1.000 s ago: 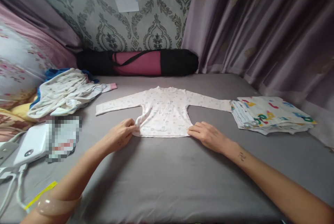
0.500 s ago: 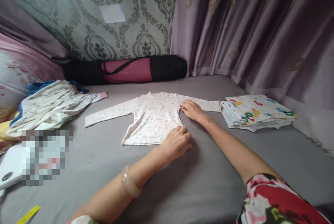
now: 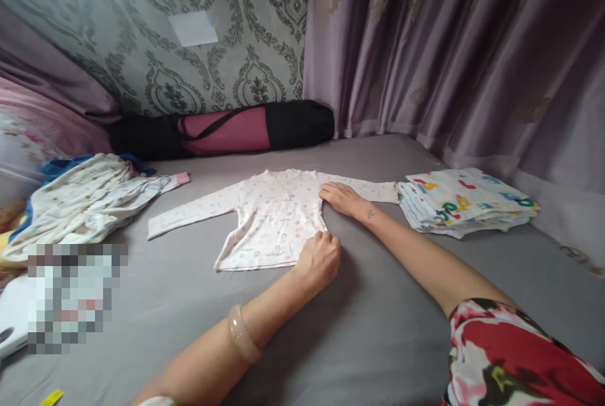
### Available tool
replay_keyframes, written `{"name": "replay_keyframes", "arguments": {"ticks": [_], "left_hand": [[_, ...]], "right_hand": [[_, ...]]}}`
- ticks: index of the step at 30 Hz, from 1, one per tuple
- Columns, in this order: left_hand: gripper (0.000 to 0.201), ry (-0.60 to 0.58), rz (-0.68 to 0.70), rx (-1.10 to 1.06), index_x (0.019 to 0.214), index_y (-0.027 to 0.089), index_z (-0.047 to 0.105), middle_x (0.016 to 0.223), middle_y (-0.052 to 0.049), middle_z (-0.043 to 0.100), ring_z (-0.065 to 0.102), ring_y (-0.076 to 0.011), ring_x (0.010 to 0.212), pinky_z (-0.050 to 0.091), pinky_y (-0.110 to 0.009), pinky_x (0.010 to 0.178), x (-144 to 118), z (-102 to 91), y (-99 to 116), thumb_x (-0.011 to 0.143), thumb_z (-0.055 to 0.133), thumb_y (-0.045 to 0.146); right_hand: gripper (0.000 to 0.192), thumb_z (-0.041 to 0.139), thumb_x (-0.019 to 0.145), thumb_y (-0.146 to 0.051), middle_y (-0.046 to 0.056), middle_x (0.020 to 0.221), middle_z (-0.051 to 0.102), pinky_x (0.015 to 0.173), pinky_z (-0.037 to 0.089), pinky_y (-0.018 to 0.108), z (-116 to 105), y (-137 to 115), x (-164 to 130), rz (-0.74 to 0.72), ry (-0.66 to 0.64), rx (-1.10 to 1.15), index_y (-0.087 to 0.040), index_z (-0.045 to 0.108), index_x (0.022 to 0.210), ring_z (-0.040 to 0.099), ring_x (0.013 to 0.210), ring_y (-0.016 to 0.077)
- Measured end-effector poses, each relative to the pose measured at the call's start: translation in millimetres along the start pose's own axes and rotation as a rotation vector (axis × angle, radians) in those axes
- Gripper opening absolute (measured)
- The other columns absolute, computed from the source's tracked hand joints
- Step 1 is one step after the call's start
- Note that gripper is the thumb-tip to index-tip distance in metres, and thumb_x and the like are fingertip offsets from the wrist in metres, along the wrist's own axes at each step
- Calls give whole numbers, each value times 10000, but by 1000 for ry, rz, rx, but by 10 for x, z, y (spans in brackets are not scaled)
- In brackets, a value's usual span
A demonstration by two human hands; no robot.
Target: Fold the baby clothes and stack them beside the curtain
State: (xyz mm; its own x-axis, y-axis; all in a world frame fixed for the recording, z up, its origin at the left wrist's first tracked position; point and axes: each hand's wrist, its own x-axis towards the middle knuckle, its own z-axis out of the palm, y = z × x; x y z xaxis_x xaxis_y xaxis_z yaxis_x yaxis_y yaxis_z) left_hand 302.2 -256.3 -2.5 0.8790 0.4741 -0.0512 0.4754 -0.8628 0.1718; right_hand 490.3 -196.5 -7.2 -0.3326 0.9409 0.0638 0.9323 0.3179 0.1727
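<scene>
A small white long-sleeved shirt (image 3: 274, 217) with a faint print lies flat on the grey bed sheet (image 3: 368, 336), sleeves spread to both sides. My left hand (image 3: 321, 259), with a pale bangle (image 3: 241, 333) on the wrist, is closed on the shirt's lower right hem corner. My right hand (image 3: 344, 198) sits where the right sleeve joins the body, fingers curled onto the cloth there. The right sleeve runs out past my right hand toward a folded stack.
A folded stack of white cloths with coloured letters (image 3: 466, 201) lies at the right. A loose pile of clothes (image 3: 80, 198) sits at the left. A black and pink rolled bag (image 3: 227, 132) lies along the wall, and purple curtains (image 3: 449, 46) hang at the right.
My left hand crossed from the shirt's lower left corner to its lower right corner and closed there. My right hand moved up from the hem to the right sleeve seam.
</scene>
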Motion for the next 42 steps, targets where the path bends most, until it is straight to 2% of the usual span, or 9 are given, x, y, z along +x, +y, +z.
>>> {"name": "replay_keyframes", "arguments": {"ticks": [8, 14, 18, 23, 26, 32, 35, 38, 42], "left_hand": [[222, 198, 28, -449, 932, 192, 599, 834, -35, 650, 606, -162, 755, 457, -257, 717, -29, 121, -230, 773, 467, 112], [279, 184, 58, -417, 989, 185, 580, 910, -63, 632, 591, -191, 846, 466, -285, 768, -37, 222, -185, 749, 465, 104], [242, 167, 84, -292, 977, 188, 581, 951, -86, 605, 561, -231, 912, 471, -353, 828, -88, 224, -94, 765, 477, 132], [310, 236, 99, -216, 1065, 166, 539, 1216, -163, 515, 479, -305, 1133, 439, -469, 940, -150, 269, -15, 760, 494, 131], [413, 263, 207, -290, 1206, 137, 473, 1329, -188, 476, 392, -301, 1293, 354, -478, 1073, -145, 299, -14, 794, 460, 119], [373, 110, 515, -483, 1239, 183, 518, 1208, -134, 615, 544, -254, 1178, 387, -402, 1060, -208, 176, -46, 868, 481, 182], [334, 47, 562, -589, 1208, 194, 564, 1217, -123, 625, 572, -237, 1145, 431, -342, 1003, -354, 39, -107, 878, 539, 241], [289, 10, 472, -717, 1169, 201, 606, 1140, -94, 669, 629, -196, 1015, 484, -275, 875, -529, -142, -279, 912, 525, 305], [297, 139, 132, -797, 1015, 182, 679, 943, -51, 713, 638, -152, 804, 484, -236, 712, -670, -365, -773, 947, 447, 355]], "right_hand": [[246, 395, 968, -137, 97, 1046, 610, 804, 348, 306, 36, 149, 79, -69, 3, -39, -165, 632, 1028, 517, 965, 210], [262, 394, 953, -121, 79, 1057, 611, 807, 360, 291, 113, 182, 68, -44, 32, 68, -183, 633, 1040, 519, 983, 197], [350, 400, 870, -28, 61, 1087, 629, 811, 386, 277, 63, 180, 71, 57, -4, 185, -202, 650, 1044, 535, 1038, 194], [314, 417, 851, -53, 130, 1111, 654, 898, 397, 342, -62, -103, 235, 257, -61, 152, -155, 680, 986, 560, 1069, 254], [360, 354, 898, -88, 151, 1218, 615, 986, 371, 330, -14, -388, 411, 264, 14, 233, -115, 609, 1152, 527, 1157, 236], [603, 249, 995, -397, 188, 1568, 223, 1173, 129, 410, 237, -714, 585, 409, -51, 380, -23, 293, 1467, 166, 1453, 279], [644, 226, 995, -440, 176, 1584, 172, 1185, 67, 432, 256, -782, 474, 376, -53, 382, -36, 250, 1497, 103, 1467, 279], [650, 214, 993, -472, 161, 1587, 167, 1186, 64, 465, 216, -883, 258, 284, -61, 372, -74, 253, 1506, 96, 1470, 263], [633, 205, 996, -479, 137, 1591, 157, 1187, 93, 488, 151, -1070, -93, 112, -51, 352, -125, 226, 1521, 98, 1470, 241]]}}
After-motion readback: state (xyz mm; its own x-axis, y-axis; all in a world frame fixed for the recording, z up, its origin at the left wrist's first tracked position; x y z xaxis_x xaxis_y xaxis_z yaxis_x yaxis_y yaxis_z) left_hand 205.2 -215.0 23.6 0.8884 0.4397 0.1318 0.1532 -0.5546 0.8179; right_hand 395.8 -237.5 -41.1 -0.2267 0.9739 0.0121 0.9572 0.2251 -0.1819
